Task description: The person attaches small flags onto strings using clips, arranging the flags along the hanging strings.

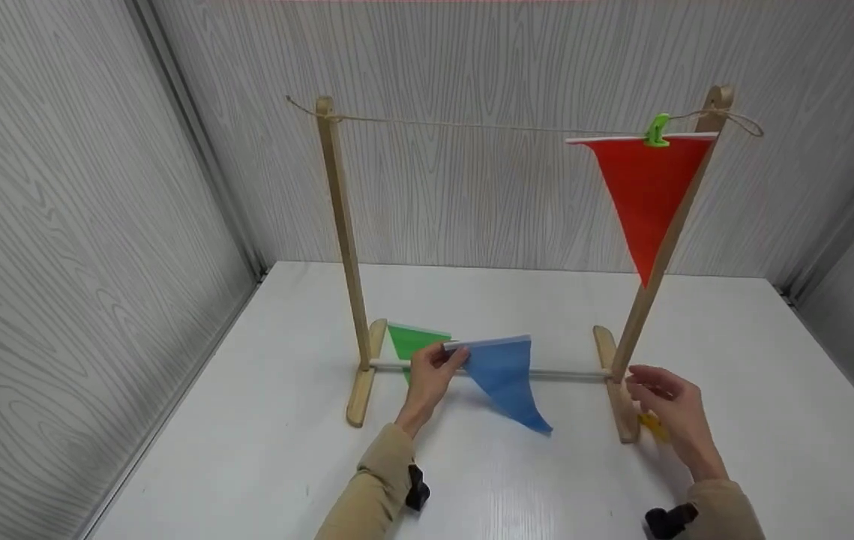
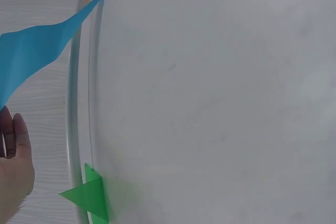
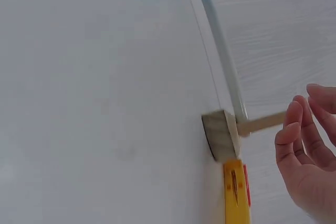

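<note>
In the head view my left hand pinches a blue triangular flag near the left end of its white top edge, and the flag's tip hangs down to the right. In the left wrist view the same blue flag stretches away from the fingers. My right hand is beside the foot of the right post, its fingers loosely bent and holding nothing. Below it lies a yellow clip, with a bit of red next to it in the right wrist view. A green flag lies behind my left hand, partly hidden.
A wooden stand has a left post, a right post and a pale lower rod. Between the post tops runs a twine line. A green clip holds a red flag on it near the right post.
</note>
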`<move>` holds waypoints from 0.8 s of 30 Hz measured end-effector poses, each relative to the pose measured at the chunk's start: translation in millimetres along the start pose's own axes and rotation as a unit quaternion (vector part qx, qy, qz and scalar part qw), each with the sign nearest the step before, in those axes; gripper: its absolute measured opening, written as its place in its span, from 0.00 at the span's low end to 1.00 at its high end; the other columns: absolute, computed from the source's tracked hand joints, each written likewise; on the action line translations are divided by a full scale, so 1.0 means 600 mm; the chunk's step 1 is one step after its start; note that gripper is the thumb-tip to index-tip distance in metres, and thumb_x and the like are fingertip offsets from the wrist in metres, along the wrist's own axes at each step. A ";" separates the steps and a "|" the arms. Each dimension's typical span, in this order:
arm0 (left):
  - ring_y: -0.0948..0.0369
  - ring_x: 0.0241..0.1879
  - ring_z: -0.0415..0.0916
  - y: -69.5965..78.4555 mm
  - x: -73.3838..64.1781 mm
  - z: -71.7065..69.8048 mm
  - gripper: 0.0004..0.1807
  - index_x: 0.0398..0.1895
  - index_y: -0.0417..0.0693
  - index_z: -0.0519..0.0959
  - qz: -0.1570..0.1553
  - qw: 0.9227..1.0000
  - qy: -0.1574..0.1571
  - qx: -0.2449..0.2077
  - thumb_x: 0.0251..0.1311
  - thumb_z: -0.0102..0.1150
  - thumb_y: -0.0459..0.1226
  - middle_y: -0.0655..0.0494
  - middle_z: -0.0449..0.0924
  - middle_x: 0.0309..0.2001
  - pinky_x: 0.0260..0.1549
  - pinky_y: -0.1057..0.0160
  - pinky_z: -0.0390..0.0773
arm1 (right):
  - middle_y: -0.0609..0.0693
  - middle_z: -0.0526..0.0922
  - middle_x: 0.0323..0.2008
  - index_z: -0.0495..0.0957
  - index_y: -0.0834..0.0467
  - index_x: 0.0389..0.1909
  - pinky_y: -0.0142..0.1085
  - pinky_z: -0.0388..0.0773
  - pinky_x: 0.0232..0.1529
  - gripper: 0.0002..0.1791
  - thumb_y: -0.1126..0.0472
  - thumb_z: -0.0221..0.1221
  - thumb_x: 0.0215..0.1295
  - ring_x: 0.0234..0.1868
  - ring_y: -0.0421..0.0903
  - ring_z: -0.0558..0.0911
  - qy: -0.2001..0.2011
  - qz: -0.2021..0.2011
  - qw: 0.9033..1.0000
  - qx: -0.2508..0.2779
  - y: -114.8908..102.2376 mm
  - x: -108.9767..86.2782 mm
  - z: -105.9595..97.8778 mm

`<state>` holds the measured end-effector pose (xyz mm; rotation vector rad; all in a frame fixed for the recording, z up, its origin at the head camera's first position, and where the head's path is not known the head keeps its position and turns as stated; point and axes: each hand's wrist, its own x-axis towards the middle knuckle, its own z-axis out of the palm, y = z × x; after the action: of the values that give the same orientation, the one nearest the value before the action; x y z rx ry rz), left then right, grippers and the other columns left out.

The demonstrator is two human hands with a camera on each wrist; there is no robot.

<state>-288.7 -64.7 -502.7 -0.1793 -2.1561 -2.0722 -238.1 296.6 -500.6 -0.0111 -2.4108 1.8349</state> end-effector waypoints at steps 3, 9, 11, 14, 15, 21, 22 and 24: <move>0.67 0.38 0.81 0.001 -0.001 0.000 0.14 0.46 0.34 0.83 0.004 1.000 -0.001 -0.001 0.67 0.64 0.38 0.42 0.87 0.44 0.43 0.67 0.82 | 0.33 0.85 0.42 0.75 0.66 0.61 0.26 0.79 0.41 0.26 0.52 0.62 0.71 0.40 0.35 0.80 0.009 0.022 1.000 -0.014 0.010 -0.007 -0.027; 0.66 0.40 0.82 0.006 -0.003 0.000 0.15 0.48 0.36 0.83 0.001 1.000 -0.009 0.001 0.67 0.64 0.40 0.42 0.87 0.45 0.47 0.63 0.83 | 0.27 0.79 0.38 0.73 0.65 0.64 0.26 0.80 0.41 0.29 0.50 0.63 0.70 0.40 0.33 0.79 0.024 0.074 0.995 -0.067 0.023 -0.015 -0.064; 0.66 0.40 0.82 0.007 -0.003 0.000 0.15 0.49 0.35 0.83 0.003 1.000 -0.010 0.007 0.68 0.63 0.39 0.43 0.87 0.45 0.46 0.63 0.83 | 0.29 0.78 0.37 0.72 0.65 0.65 0.27 0.79 0.40 0.30 0.50 0.63 0.70 0.39 0.33 0.78 0.018 0.093 0.991 -0.090 0.025 -0.016 -0.071; 0.67 0.40 0.82 0.007 -0.004 0.000 0.15 0.48 0.36 0.83 0.003 1.000 -0.009 0.009 0.68 0.63 0.39 0.43 0.87 0.45 0.46 0.65 0.83 | 0.36 0.80 0.41 0.72 0.65 0.65 0.29 0.80 0.40 0.31 0.50 0.63 0.69 0.40 0.35 0.78 -0.003 0.119 0.986 -0.117 0.028 -0.016 -0.078; 0.67 0.40 0.82 0.006 -0.004 -0.001 0.14 0.48 0.36 0.83 0.004 1.000 -0.009 0.008 0.68 0.63 0.39 0.44 0.87 0.45 0.46 0.65 0.83 | 0.39 0.81 0.43 0.72 0.65 0.65 0.29 0.80 0.39 0.31 0.50 0.64 0.69 0.40 0.36 0.78 -0.010 0.128 0.984 -0.126 0.029 -0.016 -0.080; 0.67 0.40 0.82 0.000 -0.003 -0.003 0.14 0.47 0.36 0.83 0.001 1.000 -0.008 -0.003 0.67 0.64 0.39 0.45 0.87 0.45 0.46 0.65 0.83 | 0.53 0.79 0.51 0.71 0.65 0.66 0.31 0.78 0.38 0.34 0.48 0.66 0.66 0.43 0.43 0.77 -0.053 0.167 0.973 -0.150 0.038 -0.012 -0.087; 0.67 0.40 0.82 -0.001 -0.002 -0.003 0.14 0.46 0.36 0.83 0.001 1.000 -0.008 -0.003 0.67 0.64 0.39 0.45 0.87 0.44 0.46 0.65 0.83 | 0.54 0.79 0.51 0.71 0.65 0.66 0.32 0.78 0.37 0.35 0.48 0.66 0.66 0.43 0.43 0.77 -0.060 0.170 0.972 -0.150 0.039 -0.012 -0.088; 0.67 0.40 0.82 -0.001 -0.002 -0.004 0.14 0.45 0.35 0.83 0.001 1.000 -0.010 -0.003 0.67 0.64 0.39 0.45 0.87 0.43 0.47 0.65 0.82 | 0.56 0.78 0.52 0.71 0.65 0.65 0.32 0.77 0.36 0.35 0.49 0.67 0.65 0.42 0.43 0.77 -0.069 0.172 0.971 -0.153 0.042 -0.010 -0.088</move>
<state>-287.5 -67.0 -503.5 -0.2028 -2.1598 -2.0863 -228.6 353.4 -511.4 -0.3619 -2.9216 1.6033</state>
